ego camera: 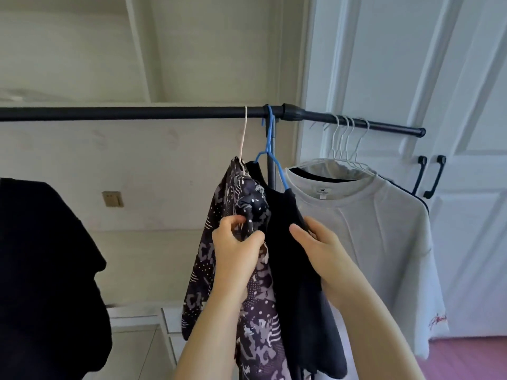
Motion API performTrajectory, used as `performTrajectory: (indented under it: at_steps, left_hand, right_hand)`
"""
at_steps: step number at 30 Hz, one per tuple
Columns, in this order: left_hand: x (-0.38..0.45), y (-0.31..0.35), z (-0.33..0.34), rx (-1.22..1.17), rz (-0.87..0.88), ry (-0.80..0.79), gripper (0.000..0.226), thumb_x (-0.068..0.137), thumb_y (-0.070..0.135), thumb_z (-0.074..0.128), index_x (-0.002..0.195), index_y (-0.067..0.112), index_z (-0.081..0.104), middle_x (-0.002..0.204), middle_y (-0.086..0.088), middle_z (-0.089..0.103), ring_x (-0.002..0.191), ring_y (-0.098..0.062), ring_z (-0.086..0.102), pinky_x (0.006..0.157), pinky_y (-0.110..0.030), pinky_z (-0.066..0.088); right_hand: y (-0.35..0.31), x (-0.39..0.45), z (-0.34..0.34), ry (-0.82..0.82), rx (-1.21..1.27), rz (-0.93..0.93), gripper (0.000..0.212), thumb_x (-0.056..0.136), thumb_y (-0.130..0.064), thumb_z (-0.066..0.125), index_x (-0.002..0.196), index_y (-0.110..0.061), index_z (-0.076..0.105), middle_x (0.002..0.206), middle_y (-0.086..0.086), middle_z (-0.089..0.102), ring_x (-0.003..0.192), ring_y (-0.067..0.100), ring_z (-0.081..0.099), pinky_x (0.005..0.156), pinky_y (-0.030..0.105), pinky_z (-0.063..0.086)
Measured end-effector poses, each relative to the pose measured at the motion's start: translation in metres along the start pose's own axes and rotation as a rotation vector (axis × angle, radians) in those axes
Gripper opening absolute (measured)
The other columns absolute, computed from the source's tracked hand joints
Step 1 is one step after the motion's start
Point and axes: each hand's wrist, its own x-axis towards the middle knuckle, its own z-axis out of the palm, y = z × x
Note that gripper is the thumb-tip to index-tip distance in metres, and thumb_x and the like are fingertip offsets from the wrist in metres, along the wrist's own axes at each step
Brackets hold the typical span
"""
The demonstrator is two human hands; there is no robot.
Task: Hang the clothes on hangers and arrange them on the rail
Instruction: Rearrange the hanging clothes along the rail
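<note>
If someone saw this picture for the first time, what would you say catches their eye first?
Probably the two hands at the centre: the left hand pinches the patterned garment on its white hanger, while the right hand holds the black garment on the blue hanger. Next, the black rail crossing the frame, and the white T-shirt hanging at its right end.

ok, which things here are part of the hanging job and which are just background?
Job:
- black rail
- patterned garment, gripped by the left hand
- dark garment on the blue hanger, held by the right hand
- white T-shirt
- white wire hangers

Background:
- wall switch
- door handles
- shelving
</note>
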Motion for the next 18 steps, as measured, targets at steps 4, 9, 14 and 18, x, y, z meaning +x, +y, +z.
performTrajectory:
  at_steps: [4,9,14,18]
  left_hand:
    - [0.012,0.005,-0.019,-0.170,-0.152,-0.116,0.043,0.071,-0.005,0.053,0.105,0.020,0.065,0.099,-0.008,0.066,0.080,-0.021,0.064,0.068,-0.033,0.051]
    - [0.017,0.020,-0.045,-0.308,-0.164,-0.249,0.042,0.065,-0.016,0.036,0.093,0.004,0.061,0.079,-0.010,0.051,0.076,-0.024,0.050,0.068,-0.031,0.046]
    - [0.016,0.032,-0.072,-0.382,-0.125,-0.317,0.047,0.050,-0.007,0.041,0.087,0.012,0.064,0.087,-0.012,0.050,0.082,-0.027,0.050,0.066,-0.032,0.047]
    - [0.017,0.045,-0.105,-0.423,-0.069,-0.343,0.048,0.063,-0.015,0.034,0.090,0.011,0.063,0.085,-0.012,0.052,0.075,-0.025,0.052,0.062,-0.032,0.046]
  right_hand:
    - [-0.002,0.006,0.015,-0.056,0.136,0.037,0.030,0.095,-0.006,0.050,0.115,-0.022,0.067,0.103,0.005,0.074,0.097,0.023,0.071,0.086,0.037,0.055]
    - [-0.010,0.004,0.031,0.012,0.162,0.017,0.035,0.091,0.001,0.049,0.101,-0.024,0.072,0.100,0.010,0.074,0.095,0.029,0.070,0.081,0.039,0.057]
    - [-0.026,-0.006,0.053,0.016,0.270,-0.050,0.038,0.090,0.003,0.048,0.103,-0.020,0.074,0.096,0.011,0.076,0.090,0.029,0.072,0.078,0.038,0.059]
    - [-0.038,-0.015,0.083,-0.004,0.288,-0.098,0.037,0.089,0.002,0.050,0.107,-0.020,0.073,0.096,0.011,0.076,0.090,0.029,0.072,0.075,0.036,0.060]
